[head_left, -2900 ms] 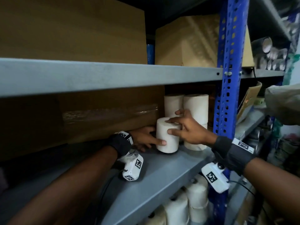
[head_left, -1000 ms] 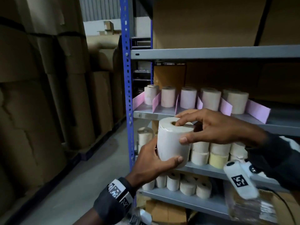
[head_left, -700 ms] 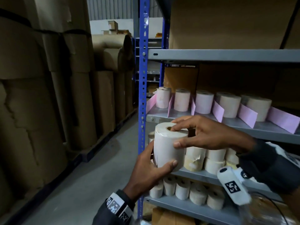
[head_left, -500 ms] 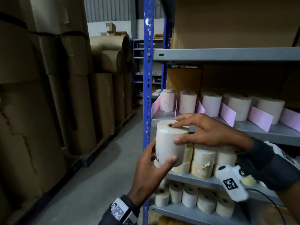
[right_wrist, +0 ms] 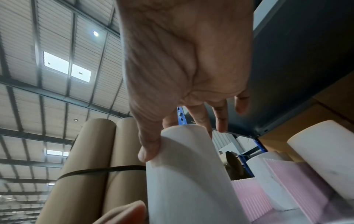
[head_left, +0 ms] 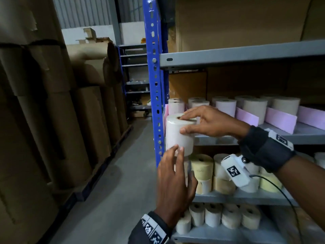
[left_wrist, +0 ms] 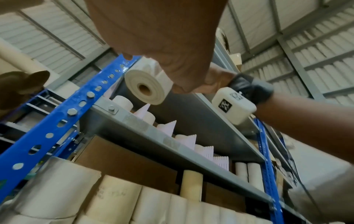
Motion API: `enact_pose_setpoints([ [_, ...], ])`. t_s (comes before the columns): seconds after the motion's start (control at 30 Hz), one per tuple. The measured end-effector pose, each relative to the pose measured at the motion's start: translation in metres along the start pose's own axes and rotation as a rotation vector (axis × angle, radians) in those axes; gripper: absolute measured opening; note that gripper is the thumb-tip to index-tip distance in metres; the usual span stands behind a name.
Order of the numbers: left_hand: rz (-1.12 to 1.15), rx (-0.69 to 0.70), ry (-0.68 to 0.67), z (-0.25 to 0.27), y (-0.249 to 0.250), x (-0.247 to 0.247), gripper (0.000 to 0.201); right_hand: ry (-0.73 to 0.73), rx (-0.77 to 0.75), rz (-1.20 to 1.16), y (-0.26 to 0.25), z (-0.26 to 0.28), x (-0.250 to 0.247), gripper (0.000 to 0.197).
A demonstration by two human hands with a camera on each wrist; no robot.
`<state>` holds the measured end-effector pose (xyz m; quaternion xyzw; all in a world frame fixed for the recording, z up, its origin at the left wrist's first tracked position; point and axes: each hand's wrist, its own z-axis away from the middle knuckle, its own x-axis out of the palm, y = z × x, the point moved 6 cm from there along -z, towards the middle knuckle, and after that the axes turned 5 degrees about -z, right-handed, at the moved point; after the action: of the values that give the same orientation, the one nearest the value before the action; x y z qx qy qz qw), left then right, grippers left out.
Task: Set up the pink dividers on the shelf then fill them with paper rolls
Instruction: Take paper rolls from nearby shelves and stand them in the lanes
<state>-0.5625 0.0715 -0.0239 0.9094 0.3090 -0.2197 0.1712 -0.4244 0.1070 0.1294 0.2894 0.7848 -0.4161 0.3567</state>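
My right hand (head_left: 182, 124) grips a white paper roll (head_left: 177, 136) from above, fingers on its top rim and thumb on its side. The roll hangs upright in front of the left end of the grey shelf (head_left: 299, 136), beside the blue upright (head_left: 154, 85). Below it, my left hand (head_left: 176, 155) has straight fingers whose tips touch the roll's lower edge. Pink dividers (head_left: 279, 118) stand on the shelf with rolls (head_left: 255, 108) between them. The right wrist view shows the thumb on the roll (right_wrist: 187, 174), with a pink divider (right_wrist: 249, 197) behind. In the left wrist view the roll (left_wrist: 145, 86) is seen from below.
Two lower shelves hold more white and yellowish rolls (head_left: 219, 217). Tall brown cardboard-wrapped rolls (head_left: 52, 120) line the left side of the concrete aisle (head_left: 114, 191). A large cardboard box (head_left: 237, 23) sits on the shelf above.
My left hand has slid down from cupping the roll's side; now only its fingertips touch the bottom. The right hand keeps its grip, and the roll has come closer to the shelf's left end.
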Motion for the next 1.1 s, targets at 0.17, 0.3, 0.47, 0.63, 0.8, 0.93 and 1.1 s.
enact_pose_setpoints([
  [0.17,-0.107,0.014,-0.189,-0.014,-0.009,0.017,0.081,-0.001,0.088,0.019,0.008,-0.019,0.0,0.051],
  [0.3,-0.15,0.013,-0.267,-0.02,-0.016,0.026,0.084,0.012,0.114,0.032,0.016,-0.028,0.003,0.051],
  [0.47,-0.18,-0.04,-0.31,-0.027,-0.023,0.043,0.087,-0.011,0.136,0.043,0.035,-0.042,0.009,0.048],
  [0.63,-0.199,-0.046,-0.335,-0.035,-0.029,0.063,0.093,-0.068,0.172,0.094,0.053,-0.061,0.006,0.051],
  [0.8,-0.241,-0.057,-0.35,-0.052,-0.036,0.084,0.096,-0.078,0.226,0.181,0.072,-0.081,0.001,0.047],
  [0.93,-0.209,-0.115,-0.421,-0.056,-0.045,0.103,0.094,-0.103,0.303,0.251,0.088,-0.097,0.0,0.052],
  [1.1,-0.279,-0.098,-0.402,-0.054,-0.045,0.109,0.093,-0.121,0.355,0.308,0.103,-0.112,0.0,0.053],
])
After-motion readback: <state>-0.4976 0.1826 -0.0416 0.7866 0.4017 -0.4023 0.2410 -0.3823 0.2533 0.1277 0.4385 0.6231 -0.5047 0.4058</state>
